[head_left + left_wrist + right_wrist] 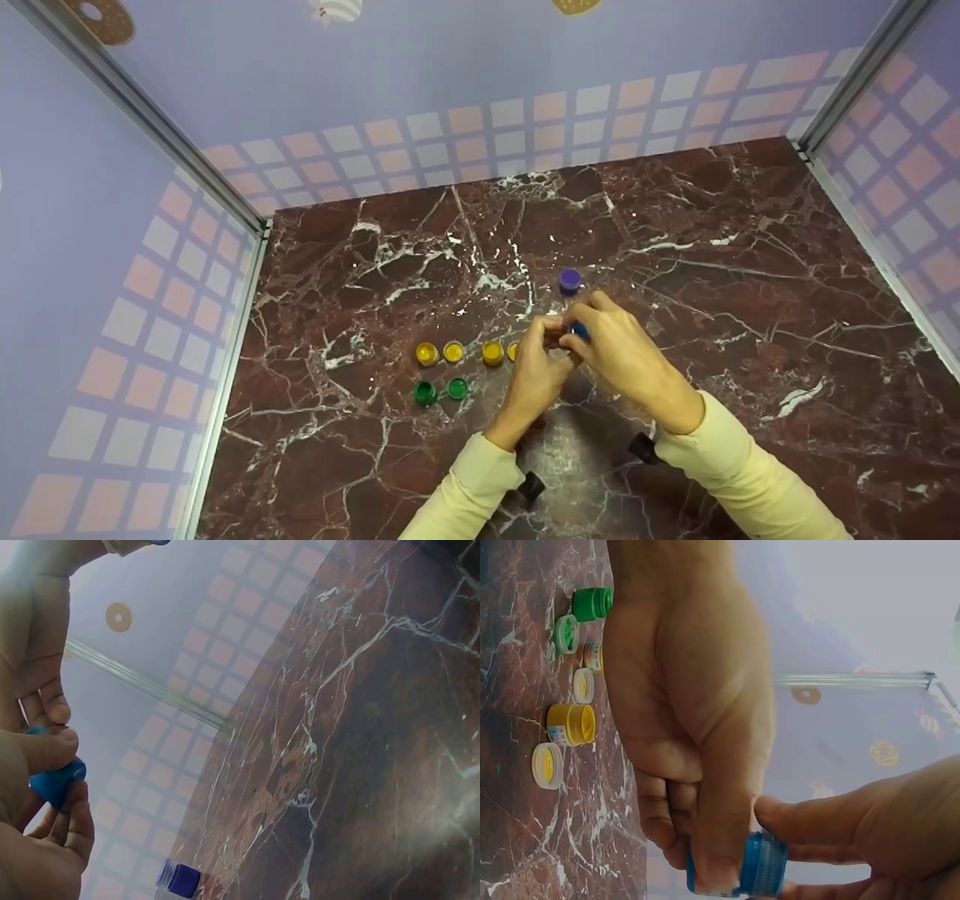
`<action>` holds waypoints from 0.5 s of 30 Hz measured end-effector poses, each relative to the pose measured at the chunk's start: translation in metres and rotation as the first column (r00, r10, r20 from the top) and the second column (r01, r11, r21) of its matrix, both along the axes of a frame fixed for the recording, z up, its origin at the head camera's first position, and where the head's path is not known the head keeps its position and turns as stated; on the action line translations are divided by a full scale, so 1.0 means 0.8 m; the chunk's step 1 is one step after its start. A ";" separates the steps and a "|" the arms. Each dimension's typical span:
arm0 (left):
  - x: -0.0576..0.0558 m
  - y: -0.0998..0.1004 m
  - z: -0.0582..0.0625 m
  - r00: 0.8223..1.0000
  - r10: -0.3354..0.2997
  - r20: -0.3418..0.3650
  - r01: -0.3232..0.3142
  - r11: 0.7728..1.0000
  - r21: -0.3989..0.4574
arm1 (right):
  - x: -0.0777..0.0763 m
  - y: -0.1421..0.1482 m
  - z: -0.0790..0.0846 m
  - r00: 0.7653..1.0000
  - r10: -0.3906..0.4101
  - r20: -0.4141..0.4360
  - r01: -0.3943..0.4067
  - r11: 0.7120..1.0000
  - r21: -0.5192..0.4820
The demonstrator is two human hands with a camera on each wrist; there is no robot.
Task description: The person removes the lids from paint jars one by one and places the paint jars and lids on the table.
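Both hands meet over the table around a small blue paint jar [579, 330]. My left hand [536, 371] holds the jar's body, its thumb lying along the side in the right wrist view. The fingers of my right hand [626, 349] pinch the ribbed clear lid [769, 864] of this jar. Whether the lid has turned cannot be told. Just beyond the hands stands a purple paint jar [570, 281], capped with a clear lid in the left wrist view.
Left of the hands stand two uncovered yellow paint jars [426, 354] and an uncovered green paint jar [424, 392]. Clear paint-stained lids [457, 388] lie beside them. Patterned walls [487, 135] border the dark marbled table [337, 450] at the back and sides.
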State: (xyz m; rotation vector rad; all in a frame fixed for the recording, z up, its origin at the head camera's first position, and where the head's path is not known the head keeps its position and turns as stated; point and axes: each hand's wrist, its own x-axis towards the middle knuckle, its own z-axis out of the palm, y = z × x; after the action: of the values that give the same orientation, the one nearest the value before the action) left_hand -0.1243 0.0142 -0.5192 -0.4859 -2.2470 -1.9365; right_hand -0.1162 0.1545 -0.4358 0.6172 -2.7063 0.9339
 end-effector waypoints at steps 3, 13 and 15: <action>-0.001 -0.003 0.001 0.999 -0.040 0.021 0.040 0.999 0.004 | 0.000 0.002 0.000 1.000 0.017 0.009 -0.016 1.000 -0.008; -0.003 -0.007 0.000 0.995 -0.084 0.053 0.083 0.996 0.012 | 0.001 0.006 0.001 0.998 0.051 0.027 -0.051 0.999 0.014; -0.001 -0.007 0.000 0.995 -0.081 0.063 0.081 0.997 0.004 | 0.003 0.007 0.002 0.998 0.063 0.024 -0.064 0.998 0.021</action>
State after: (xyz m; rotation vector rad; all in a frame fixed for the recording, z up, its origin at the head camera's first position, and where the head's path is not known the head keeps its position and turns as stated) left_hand -0.1255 0.0083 -0.5192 -0.5302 -2.2985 -2.0195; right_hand -0.1139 0.1597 -0.4342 0.7052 -2.7355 0.9330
